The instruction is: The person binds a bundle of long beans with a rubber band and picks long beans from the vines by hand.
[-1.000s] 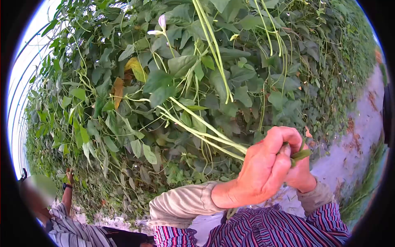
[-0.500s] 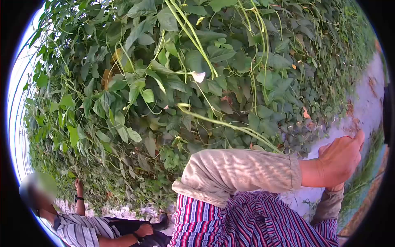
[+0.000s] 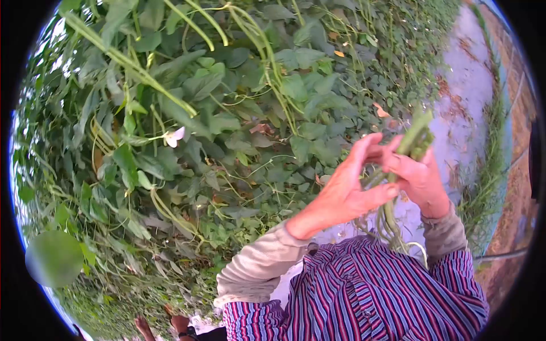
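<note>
A bundle of long green bean pods (image 3: pixel 417 136) is gripped by my right hand (image 3: pixel 422 181), its tops above the fingers and its tails hanging toward the striped shirt. Beside it, on the left, my left hand (image 3: pixel 347 190) has its thumb and fingers spread, with the fingertips close to the bundle and to my right hand. Whether those fingertips touch the pods is unclear. Other long pods (image 3: pixel 136 68) hang on the leafy vines at the upper left.
Dense vines (image 3: pixel 227 131) fill the left and middle, with a pale flower (image 3: pixel 174 136) among them. A pale ground strip (image 3: pixel 463 74) and grass (image 3: pixel 489 170) run along the right. A co-worker's hands (image 3: pixel 180 324) show at the bottom left.
My left hand has come back left from the far right and opened. The bean bundle in my right hand is now in sight. The view has shifted, and most of the co-worker is out of frame.
</note>
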Demonstrator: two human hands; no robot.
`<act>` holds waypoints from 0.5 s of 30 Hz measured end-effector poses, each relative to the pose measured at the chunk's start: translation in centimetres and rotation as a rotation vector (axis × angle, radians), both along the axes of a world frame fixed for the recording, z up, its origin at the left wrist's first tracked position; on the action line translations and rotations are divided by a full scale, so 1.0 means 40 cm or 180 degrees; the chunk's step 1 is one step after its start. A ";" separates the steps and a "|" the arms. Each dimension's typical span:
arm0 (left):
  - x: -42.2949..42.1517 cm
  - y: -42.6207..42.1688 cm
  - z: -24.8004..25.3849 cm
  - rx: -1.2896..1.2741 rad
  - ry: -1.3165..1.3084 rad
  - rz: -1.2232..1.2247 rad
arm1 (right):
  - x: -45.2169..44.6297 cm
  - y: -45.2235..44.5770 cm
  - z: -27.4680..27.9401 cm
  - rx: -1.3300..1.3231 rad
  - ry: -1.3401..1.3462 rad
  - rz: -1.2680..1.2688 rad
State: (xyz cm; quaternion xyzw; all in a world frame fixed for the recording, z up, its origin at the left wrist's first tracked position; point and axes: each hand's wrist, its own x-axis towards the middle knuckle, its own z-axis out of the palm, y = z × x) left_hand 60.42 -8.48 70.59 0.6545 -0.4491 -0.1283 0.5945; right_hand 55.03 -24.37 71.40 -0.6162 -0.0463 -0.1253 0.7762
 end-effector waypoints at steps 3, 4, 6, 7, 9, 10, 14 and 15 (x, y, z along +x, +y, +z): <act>-0.026 0.060 -0.077 0.0480 -0.0116 0.0478 | 0.044 0.043 0.015 0.0180 0.0165 0.0596; -0.031 0.072 -0.098 0.0584 -0.0175 0.0762 | 0.064 0.062 0.004 0.0137 0.0085 0.0710; -0.031 0.086 -0.111 0.0350 -0.0146 0.1045 | 0.107 0.085 -0.029 -0.0030 -0.0124 0.0872; -0.037 0.095 -0.105 0.0415 -0.0057 0.1164 | 0.120 0.101 -0.035 -0.0023 -0.0120 0.0854; -0.034 0.113 -0.108 0.0368 -0.0070 0.1263 | 0.137 0.136 -0.041 0.0131 -0.0222 0.0959; -0.036 0.118 -0.111 0.0315 -0.0091 0.1363 | 0.139 0.140 -0.039 0.0138 -0.0236 0.0995; -0.039 0.126 -0.135 0.0268 -0.0356 0.1735 | 0.147 0.166 -0.030 0.0176 0.0255 0.1000; -0.037 0.129 -0.143 0.0333 -0.0512 0.1807 | 0.145 0.174 -0.029 0.0257 0.0239 0.0929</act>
